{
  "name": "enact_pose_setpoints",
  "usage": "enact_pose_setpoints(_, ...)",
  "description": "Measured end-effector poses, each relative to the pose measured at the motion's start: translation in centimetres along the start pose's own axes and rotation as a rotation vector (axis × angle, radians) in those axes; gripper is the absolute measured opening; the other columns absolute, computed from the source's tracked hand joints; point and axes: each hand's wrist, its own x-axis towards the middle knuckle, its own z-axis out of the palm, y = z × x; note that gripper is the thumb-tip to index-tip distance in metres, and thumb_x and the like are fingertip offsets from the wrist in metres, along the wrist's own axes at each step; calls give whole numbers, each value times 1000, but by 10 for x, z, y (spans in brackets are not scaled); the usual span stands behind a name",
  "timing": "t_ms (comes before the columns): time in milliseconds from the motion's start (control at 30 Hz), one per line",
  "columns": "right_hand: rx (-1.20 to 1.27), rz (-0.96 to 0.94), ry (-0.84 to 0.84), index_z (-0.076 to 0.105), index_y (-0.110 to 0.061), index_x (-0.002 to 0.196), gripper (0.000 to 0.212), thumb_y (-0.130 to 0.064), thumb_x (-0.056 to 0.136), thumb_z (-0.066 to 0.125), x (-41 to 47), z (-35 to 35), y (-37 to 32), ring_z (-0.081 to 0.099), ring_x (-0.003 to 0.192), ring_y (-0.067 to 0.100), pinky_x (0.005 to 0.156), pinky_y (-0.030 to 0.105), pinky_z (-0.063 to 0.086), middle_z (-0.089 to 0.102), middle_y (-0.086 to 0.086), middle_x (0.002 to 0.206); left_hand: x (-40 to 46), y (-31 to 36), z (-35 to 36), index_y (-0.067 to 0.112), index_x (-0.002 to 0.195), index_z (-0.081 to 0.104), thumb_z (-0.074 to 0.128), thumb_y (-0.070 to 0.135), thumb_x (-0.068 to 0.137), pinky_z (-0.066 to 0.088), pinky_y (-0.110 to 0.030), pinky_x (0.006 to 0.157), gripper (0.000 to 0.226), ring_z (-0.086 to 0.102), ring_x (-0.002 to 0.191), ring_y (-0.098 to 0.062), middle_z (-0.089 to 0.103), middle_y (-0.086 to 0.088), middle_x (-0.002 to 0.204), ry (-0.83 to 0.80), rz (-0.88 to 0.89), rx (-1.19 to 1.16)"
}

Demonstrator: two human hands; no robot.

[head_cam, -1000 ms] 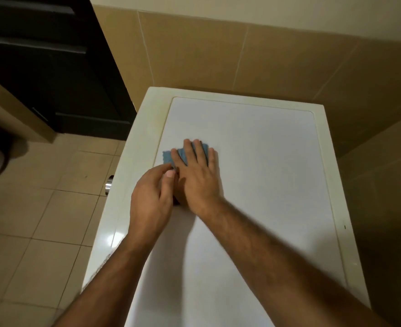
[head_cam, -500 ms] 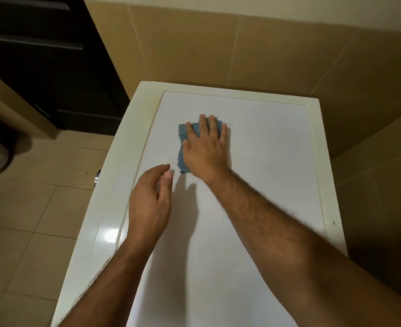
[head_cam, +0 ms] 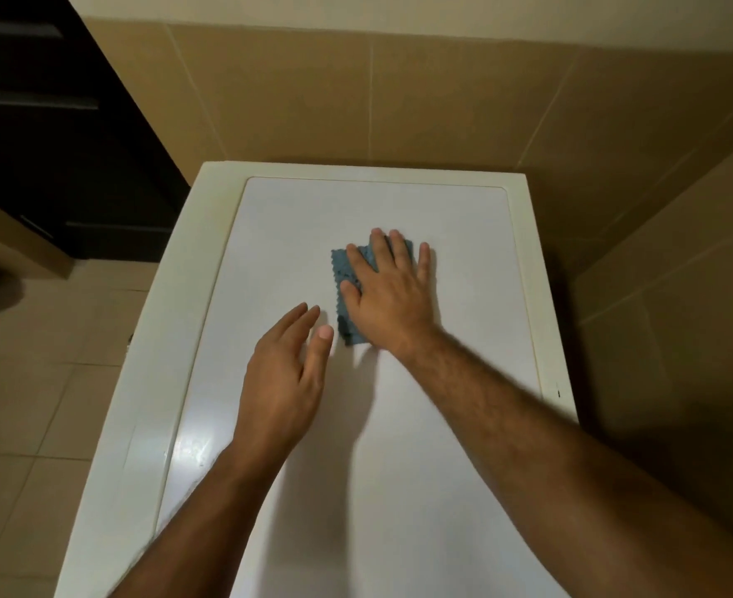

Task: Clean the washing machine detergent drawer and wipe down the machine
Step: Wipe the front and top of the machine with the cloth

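On top of a white washing machine point(head_cam: 464, 489) set in a tiled corner, a person wiped the lid with a blue cloth, seen from above by a head-worn camera. At far left stood a dark cabinet point(head_cam: 54, 123) over the beige floor tiles point(head_cam: 32, 381). Moving right, the left hand point(head_cam: 285, 377) hovered or rested over the lid with fingers straight and loosely together, holding nothing, its thumb tip just beside the cloth's near corner. Next came the blue cloth point(head_cam: 342, 269), its long axis running from near to far, lying mid-lid and mostly covered. Flat upon it pressed the right hand point(head_cam: 388, 295), fingers straight and spread, clearly the nearer hand and the one placed to drive the next stroke, likely toward the unwiped right edge. No detergent drawer was visible.
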Motion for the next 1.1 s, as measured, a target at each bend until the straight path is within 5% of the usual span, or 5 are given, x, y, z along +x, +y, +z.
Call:
enact_pose_setpoints(200,52,80,-2,20,-27,155,60,-51,100,25,11,0,-22,3,150,36,118,57,0,9,13,164,-5,3,3,23,139,53,35,45,103,32,-28,109,46,44,134,-12,51,3,144,30,7,-5)
enact_pose_setpoints(333,37,-75,-80,6,-28,157,70,-55,97,32,-31,4,-19,-10,150,35,118,58,-8,-5,10,165,-4,17,20,27,130,59,33,43,101,37,-8,98,42,46,114,17,54,19,131,11,155,-38)
enact_pose_setpoints(567,8,32,-17,21,-32,154,67,-63,95,22,-51,0,44,6,150,31,116,63,0,11,7,164,-2,18,36,21,146,45,31,54,101,22,-24,112,58,32,142,-9,40,5,153,-65,75,58)
enact_pose_setpoints(867,30,265,27,27,-27,153,64,-56,96,28,45,4,46,10,148,38,118,59,4,17,14,162,18,7,27,21,148,40,25,54,96,20,-38,121,64,23,146,-11,31,4,157,-107,103,131)
enact_pose_setpoints(1100,66,55,11,18,-28,155,65,-55,98,31,45,2,6,-2,149,37,119,55,0,5,12,164,59,16,26,27,148,39,27,52,98,18,-32,116,58,23,145,-10,35,4,155,-51,162,108)
